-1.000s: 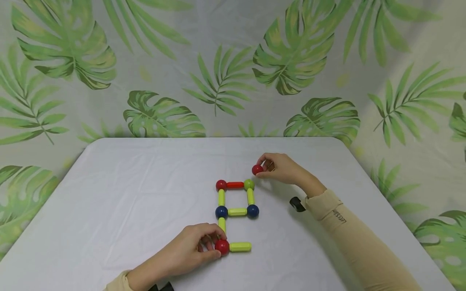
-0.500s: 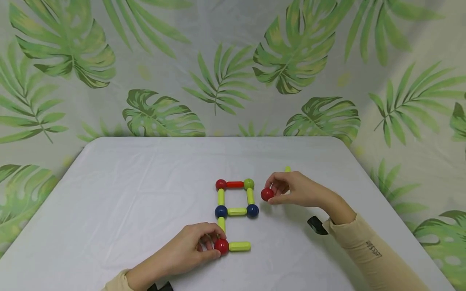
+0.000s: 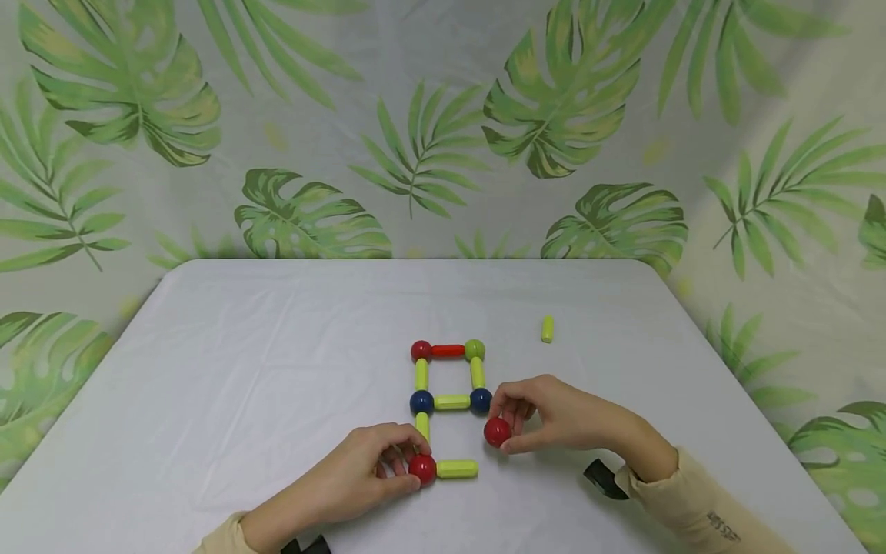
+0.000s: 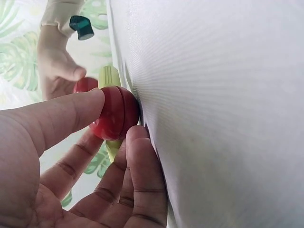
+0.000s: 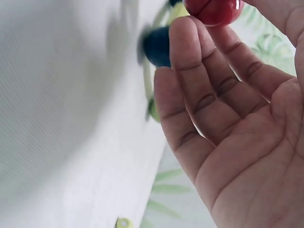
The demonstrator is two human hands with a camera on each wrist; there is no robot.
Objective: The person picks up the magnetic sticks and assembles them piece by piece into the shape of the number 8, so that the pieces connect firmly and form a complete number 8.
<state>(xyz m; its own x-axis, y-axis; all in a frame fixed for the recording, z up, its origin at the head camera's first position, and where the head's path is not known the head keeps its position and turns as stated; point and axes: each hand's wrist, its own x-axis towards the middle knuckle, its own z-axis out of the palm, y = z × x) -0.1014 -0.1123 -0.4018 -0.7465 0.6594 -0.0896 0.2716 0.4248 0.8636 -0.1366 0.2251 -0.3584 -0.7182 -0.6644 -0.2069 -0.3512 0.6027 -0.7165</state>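
My left hand (image 3: 370, 471) pinches a red ball (image 3: 422, 468) at the near left corner of a ball-and-stick frame lying on the table. From that ball a yellow-green stick (image 3: 457, 468) points right, its far end free. My right hand (image 3: 554, 415) holds another red ball (image 3: 497, 432) between thumb and fingers, just below and right of a blue ball (image 3: 481, 400). A second blue ball (image 3: 421, 402), a red ball (image 3: 421, 352), a green ball (image 3: 474, 350) and a red stick (image 3: 447, 351) belong to the frame's upper square. In the right wrist view, the held red ball (image 5: 216, 9) is partly cut off.
A loose yellow-green stick (image 3: 547, 329) lies on the white-covered table (image 3: 242, 369), behind and right of the frame. Leaf-patterned cloth (image 3: 415, 154) rises behind the table and along its sides.
My right hand has carried its red ball from behind the green ball down towards me, past the frame's right side. The loose yellow-green stick has come into view. My left hand stays put.
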